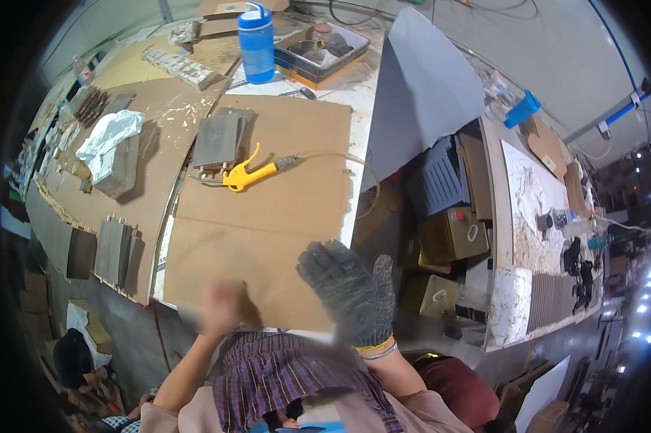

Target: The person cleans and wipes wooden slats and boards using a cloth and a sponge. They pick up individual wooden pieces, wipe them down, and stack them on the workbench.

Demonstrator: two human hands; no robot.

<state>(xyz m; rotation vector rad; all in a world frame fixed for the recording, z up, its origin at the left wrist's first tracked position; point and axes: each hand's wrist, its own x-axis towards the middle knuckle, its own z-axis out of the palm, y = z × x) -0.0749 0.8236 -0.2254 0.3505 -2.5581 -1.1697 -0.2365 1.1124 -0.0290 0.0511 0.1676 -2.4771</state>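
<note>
My left hand [221,307] is bare and blurred by motion, over the near edge of a brown cardboard sheet [267,216] that covers the workbench. My right hand [354,289] wears a grey knitted glove with a yellow cuff; its fingers are spread and it holds nothing, hovering at the sheet's near right corner. A yellow air blow gun [246,175] with a clear hose lies on the cardboard farther away. Beside it rests a stack of grey flat plates [217,141].
A blue bottle [257,43] and a metal tray [322,50] stand at the back. A white cloth [109,137] lies on a grey block at left, more grey plates [116,252] at the left edge. Crates and boxes [448,231] fill the gap at right.
</note>
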